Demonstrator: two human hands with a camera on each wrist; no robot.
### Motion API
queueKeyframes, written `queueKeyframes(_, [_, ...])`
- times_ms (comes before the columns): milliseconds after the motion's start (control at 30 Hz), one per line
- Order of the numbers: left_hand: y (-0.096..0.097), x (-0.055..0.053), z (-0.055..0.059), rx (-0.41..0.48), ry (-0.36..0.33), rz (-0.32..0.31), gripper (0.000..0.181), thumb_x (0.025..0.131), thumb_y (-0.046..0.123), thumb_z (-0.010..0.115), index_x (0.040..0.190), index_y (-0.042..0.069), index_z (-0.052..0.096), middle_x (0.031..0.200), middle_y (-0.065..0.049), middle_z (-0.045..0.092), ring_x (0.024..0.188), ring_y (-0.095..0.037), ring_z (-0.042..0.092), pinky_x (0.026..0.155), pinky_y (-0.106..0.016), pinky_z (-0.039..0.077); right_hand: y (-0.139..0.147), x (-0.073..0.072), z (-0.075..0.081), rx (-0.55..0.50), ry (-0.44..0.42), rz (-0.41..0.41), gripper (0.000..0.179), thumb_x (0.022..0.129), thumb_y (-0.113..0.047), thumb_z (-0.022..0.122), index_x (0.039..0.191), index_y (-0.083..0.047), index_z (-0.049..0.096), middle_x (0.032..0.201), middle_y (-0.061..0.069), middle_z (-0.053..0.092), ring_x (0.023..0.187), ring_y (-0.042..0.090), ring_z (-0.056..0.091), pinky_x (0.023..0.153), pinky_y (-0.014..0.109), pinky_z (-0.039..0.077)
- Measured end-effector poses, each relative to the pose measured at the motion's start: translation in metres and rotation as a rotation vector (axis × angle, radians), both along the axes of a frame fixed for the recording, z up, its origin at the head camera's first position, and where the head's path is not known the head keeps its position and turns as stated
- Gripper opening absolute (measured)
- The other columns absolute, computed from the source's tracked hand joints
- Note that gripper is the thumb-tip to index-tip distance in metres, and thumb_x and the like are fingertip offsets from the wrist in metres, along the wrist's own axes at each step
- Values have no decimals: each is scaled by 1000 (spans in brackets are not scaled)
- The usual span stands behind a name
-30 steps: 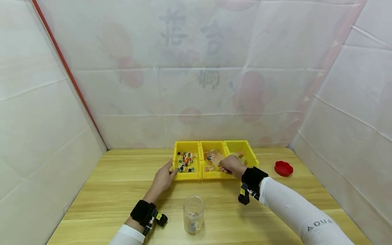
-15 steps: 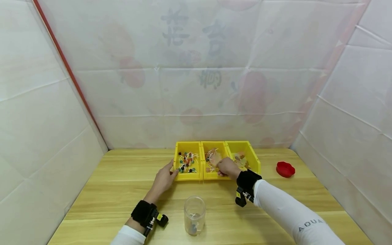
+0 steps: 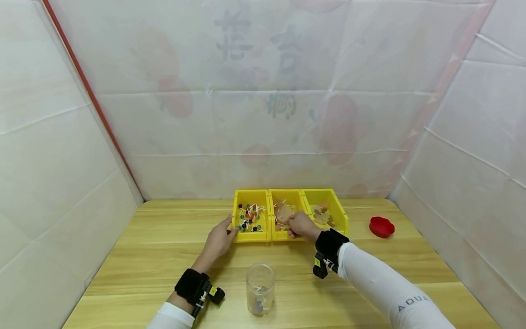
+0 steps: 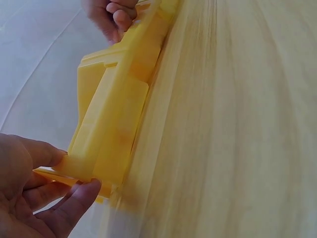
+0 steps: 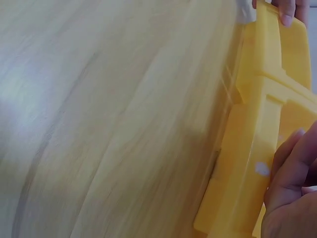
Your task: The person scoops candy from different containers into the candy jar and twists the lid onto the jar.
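My left hand (image 3: 219, 238) grips the near left corner of the left yellow bin (image 3: 252, 237), thumb and fingers around its wall in the left wrist view. Small white sticks with black, green and orange round heads (image 3: 250, 218) lie in that bin. My right hand (image 3: 303, 226) reaches over the front of the middle yellow bin (image 3: 283, 236), fingers curled. At its fingertips a pale pinkish, see-through flat piece (image 3: 284, 213) covers part of that bin's sticks; its grip end is hidden by the fingers. The right yellow bin (image 3: 340, 211) holds tan flat pieces (image 3: 323, 215).
A clear jar (image 3: 260, 288) stands upright in front of the bins, with a few small things at its bottom. To the right lies a red scalloped lid (image 3: 381, 227). White sheet walls (image 3: 263, 173) close off the back and sides of the wooden table (image 3: 176, 228).
My right hand has shifted left over the middle bin, and the pale piece has moved left with it. More of the right bin's contents shows. My left hand stays on its corner.
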State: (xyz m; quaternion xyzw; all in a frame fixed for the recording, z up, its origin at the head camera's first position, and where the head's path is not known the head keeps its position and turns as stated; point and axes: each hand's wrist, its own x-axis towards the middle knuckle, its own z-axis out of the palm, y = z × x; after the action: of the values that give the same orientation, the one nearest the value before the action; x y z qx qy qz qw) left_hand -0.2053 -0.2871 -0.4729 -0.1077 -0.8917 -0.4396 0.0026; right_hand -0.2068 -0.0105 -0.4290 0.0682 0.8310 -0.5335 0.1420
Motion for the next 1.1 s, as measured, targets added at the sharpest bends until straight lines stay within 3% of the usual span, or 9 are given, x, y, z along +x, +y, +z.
queueKeyframes(233, [0, 3, 1, 3, -10, 5, 60, 99, 18, 60, 153, 9, 34, 132, -21, 58, 83, -20, 65, 52, -28, 45, -4, -4, 1, -69, -64, -70, 30, 105, -5, 40, 125, 9, 57, 72, 8, 51, 56, 14, 46, 53, 24, 43])
queueKeyframes(433, [1, 0, 1, -8, -11, 3, 60, 100, 19, 59, 153, 9, 33, 126, -20, 61, 78, -16, 63, 50, -28, 45, -5, -1, 3, 51, 0, -5, 31, 104, -3, 42, 128, 10, 56, 83, 15, 58, 56, 16, 49, 54, 27, 45])
queueKeyframes(700, [2, 2, 0, -1, -30, 7, 62, 100, 18, 60, 153, 6, 32, 126, -20, 62, 78, -17, 63, 51, -28, 45, 4, -4, 6, -192, -123, -97, 31, 105, -8, 40, 126, 8, 57, 68, 4, 50, 55, 10, 44, 52, 21, 40])
queueKeyframes(867, [2, 2, 1, -6, -19, 1, 61, 100, 18, 59, 153, 6, 32, 108, -16, 67, 72, -15, 60, 50, -29, 44, 10, -3, 9, -317, -177, -152, 33, 106, -11, 41, 130, 6, 55, 68, 2, 49, 55, 7, 43, 50, 18, 38])
queueKeyframes(967, [2, 1, 4, -5, -18, 3, 62, 100, 19, 59, 153, 6, 32, 101, -13, 68, 70, -14, 59, 49, -29, 44, 8, -5, 10, -361, -168, -169, 34, 106, -9, 38, 131, 8, 53, 68, 1, 48, 55, 6, 43, 49, 16, 37])
queueKeyframes(1100, [1, 1, 4, -4, -21, 7, 62, 100, 18, 59, 153, 6, 32, 106, -16, 68, 71, -15, 59, 50, -29, 44, 1, -9, 8, -345, -142, -192, 34, 105, -5, 36, 129, 9, 55, 67, 1, 47, 55, 7, 42, 48, 17, 37])
